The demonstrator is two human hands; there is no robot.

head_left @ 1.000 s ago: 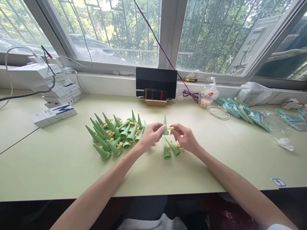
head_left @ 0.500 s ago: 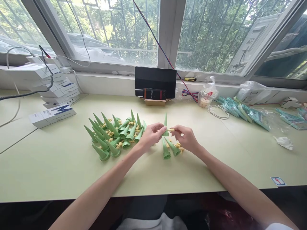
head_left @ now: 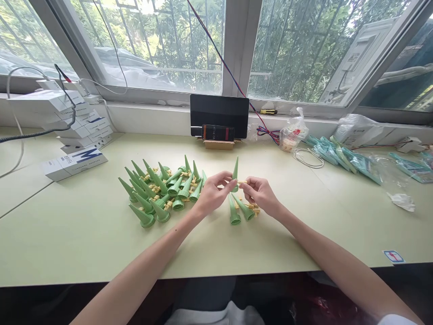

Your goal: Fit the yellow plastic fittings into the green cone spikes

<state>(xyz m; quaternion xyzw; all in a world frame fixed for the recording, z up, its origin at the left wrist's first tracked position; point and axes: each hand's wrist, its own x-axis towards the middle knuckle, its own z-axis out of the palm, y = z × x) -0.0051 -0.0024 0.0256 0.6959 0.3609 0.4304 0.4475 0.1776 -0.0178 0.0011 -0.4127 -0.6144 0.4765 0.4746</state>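
Observation:
Between the fingers of my left hand (head_left: pixel 216 192) is a green cone-shaped plastic watering spike (head_left: pixel 236 168), held upright with its tip up. My right hand (head_left: pixel 260 193) pinches a small yellow valve piece (head_left: pixel 242 182) against the side of that spike; how deep it sits is hidden by the fingers. Just below my hands, two loose green spikes (head_left: pixel 234 215) lie on the table with several yellow valve pieces (head_left: pixel 256 210) beside them. To the left of my left hand is a cluster of green spikes (head_left: pixel 145 205), many with yellow pieces at their sides.
A phone (head_left: pixel 218 133) leans on a dark tablet (head_left: pixel 219 110) at the back. White boxes (head_left: pixel 76 163) are stacked at left. A plastic bag (head_left: pixel 293 133), a coiled white cable (head_left: pixel 307 159) and teal packets (head_left: pixel 358 163) lie at right on the pale table (head_left: pixel 189 253).
The held spike has shifted slightly right and tilted a little. My right hand has moved a bit, and less of the yellow valve piece shows between the hands.

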